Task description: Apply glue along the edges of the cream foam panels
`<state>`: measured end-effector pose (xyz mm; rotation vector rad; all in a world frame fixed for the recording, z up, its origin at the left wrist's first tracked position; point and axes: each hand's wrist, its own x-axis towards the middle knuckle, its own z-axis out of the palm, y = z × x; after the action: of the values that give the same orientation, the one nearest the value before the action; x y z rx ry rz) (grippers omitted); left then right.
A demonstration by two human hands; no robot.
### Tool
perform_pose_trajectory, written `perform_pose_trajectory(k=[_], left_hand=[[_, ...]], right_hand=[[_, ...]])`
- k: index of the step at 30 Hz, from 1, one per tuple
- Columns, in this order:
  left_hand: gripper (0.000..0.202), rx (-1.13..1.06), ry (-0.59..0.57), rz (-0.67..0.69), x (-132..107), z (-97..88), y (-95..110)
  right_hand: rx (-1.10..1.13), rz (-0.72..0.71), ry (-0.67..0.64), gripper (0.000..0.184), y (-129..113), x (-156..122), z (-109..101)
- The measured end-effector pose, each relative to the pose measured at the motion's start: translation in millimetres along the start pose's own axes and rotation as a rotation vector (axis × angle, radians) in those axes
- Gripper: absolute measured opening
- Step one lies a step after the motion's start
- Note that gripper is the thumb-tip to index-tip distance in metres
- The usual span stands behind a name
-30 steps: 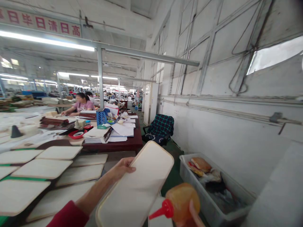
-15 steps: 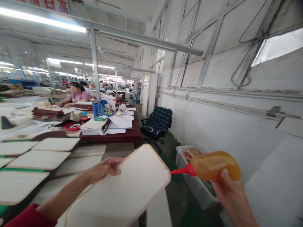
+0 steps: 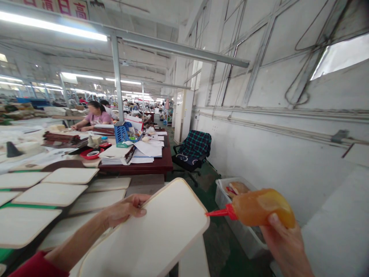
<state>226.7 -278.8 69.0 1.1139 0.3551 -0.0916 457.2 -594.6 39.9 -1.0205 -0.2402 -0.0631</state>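
Observation:
My left hand [image 3: 127,209] grips the left edge of a cream rounded-corner panel [image 3: 161,234], held tilted in front of me. My right hand [image 3: 285,246] is closed round an amber squeeze bottle [image 3: 259,207] lying sideways. Its red nozzle [image 3: 219,212] points left and its tip touches the panel's right edge. A red sleeve covers my left forearm at the bottom left.
Several more cream panels [image 3: 52,194] lie spread on the table at left. A dark red desk [image 3: 138,165] with papers and a blue basket stands behind them. A plaid-covered chair [image 3: 193,150] and a grey bin [image 3: 239,231] sit by the white wall. People work further back.
The bottle rose from low in front of me to the panel's right edge, nozzle now touching it. The panel tilted flatter and lower in my left hand.

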Motion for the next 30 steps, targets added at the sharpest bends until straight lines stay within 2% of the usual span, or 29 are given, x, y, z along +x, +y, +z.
perform_pose_trajectory(k=[3,7,12,16,22,30], left_hand=[[0.043,0.055,-0.036,0.040,3,-1.8,-5],[0.039,0.098,-0.092,0.078,7,-7.9,-15],[0.037,0.085,-0.067,0.095,12,-9.8,-20],[0.033,0.070,-0.070,0.087,14,-7.4,-20],[0.037,0.083,-0.095,0.100,20,-11.6,-23],[0.047,0.060,-0.192,0.136,39,-30.1,-37]], right_hand=[[-0.011,0.016,0.019,0.070,0,-1,-1],[0.026,0.039,0.044,0.066,2,-4,-5],[0.049,0.061,0.057,0.060,10,-7,-10],[0.074,0.006,0.045,0.055,11,-5,-9],[0.064,0.011,0.065,0.050,17,-5,-12],[0.060,0.010,0.069,0.048,29,-11,-14]])
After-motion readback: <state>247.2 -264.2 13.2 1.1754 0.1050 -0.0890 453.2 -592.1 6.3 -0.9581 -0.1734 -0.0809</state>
